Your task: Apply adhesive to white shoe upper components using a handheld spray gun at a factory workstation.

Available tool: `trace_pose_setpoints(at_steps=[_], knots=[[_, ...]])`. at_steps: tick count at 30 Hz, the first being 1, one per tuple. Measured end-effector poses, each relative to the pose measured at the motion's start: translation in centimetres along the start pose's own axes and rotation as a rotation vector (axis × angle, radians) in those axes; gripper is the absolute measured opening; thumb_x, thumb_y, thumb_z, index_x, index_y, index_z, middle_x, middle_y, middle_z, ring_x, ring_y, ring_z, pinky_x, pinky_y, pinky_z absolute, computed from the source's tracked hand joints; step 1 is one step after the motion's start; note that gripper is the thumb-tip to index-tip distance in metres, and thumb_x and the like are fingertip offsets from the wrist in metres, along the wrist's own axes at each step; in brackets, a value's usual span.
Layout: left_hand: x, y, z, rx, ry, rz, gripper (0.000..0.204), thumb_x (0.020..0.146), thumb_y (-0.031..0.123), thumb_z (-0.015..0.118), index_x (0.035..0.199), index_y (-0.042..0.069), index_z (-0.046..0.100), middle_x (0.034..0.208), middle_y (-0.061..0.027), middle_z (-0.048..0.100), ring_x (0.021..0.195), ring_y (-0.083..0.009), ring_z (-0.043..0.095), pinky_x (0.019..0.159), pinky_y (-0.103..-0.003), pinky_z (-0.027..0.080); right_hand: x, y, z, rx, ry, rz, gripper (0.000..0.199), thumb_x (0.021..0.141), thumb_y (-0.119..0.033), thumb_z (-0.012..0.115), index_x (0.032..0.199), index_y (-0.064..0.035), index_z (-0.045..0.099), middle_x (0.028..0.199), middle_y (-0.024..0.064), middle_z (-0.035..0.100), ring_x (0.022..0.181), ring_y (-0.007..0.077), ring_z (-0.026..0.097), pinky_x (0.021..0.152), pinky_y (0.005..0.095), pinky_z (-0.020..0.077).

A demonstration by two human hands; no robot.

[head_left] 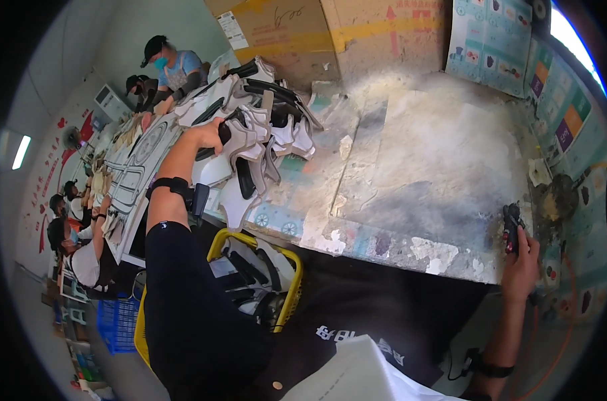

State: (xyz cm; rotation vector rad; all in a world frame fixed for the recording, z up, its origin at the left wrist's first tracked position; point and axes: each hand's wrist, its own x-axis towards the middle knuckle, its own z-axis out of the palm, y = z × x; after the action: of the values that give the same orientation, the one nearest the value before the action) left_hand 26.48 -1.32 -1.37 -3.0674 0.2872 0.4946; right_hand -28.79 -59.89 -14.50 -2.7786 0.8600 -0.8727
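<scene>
My left hand (206,136) reaches out to a heap of white and black cut shoe-upper pieces (263,117) at the left of the worktable and grips one piece at the heap's near edge. My right hand (523,248) rests at the table's right front corner, closed around a small black and red hand tool (512,226). A dark band sits on each wrist. The stained, glue-crusted worktable (444,174) lies between the two hands.
A yellow basket (291,281) with more white and black pieces stands below the table by my left arm. Cardboard boxes (330,33) stand at the back. Several people sit at a long bench (126,174) to the left. A blue crate (118,322) is on the floor.
</scene>
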Motion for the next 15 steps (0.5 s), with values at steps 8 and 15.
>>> trace_pose_setpoints(at_steps=[8, 15], knots=[[2.5, -0.2, -0.8, 0.082, -0.142, -0.041, 0.129, 0.051, 0.018, 0.082, 0.16, 0.002, 0.015, 0.139, -0.0271, 0.057, 0.126, -0.0331, 0.057, 0.102, -0.033, 0.046, -0.1, 0.1, 0.1, 0.008, -0.009, -0.05, 0.057, 0.086, 0.003, 0.061, 0.141, -0.0132, 0.058, 0.123, 0.0135, 0.059, 0.106, 0.0355, 0.064, 0.088, 0.042, 0.0523], [6.9, -1.2, -1.3, 0.213, -0.286, -0.07, 0.129, 0.057, 0.018, 0.083, 0.163, 0.009, 0.01, 0.154, -0.0251, 0.042, 0.124, -0.0383, 0.058, 0.104, -0.046, 0.047, 0.0, -0.4, 0.1, 0.03, -0.014, -0.02, 0.054, 0.087, 0.003, 0.061, 0.139, -0.0118, 0.06, 0.12, 0.0131, 0.059, 0.104, 0.0333, 0.064, 0.089, 0.0383, 0.0515]])
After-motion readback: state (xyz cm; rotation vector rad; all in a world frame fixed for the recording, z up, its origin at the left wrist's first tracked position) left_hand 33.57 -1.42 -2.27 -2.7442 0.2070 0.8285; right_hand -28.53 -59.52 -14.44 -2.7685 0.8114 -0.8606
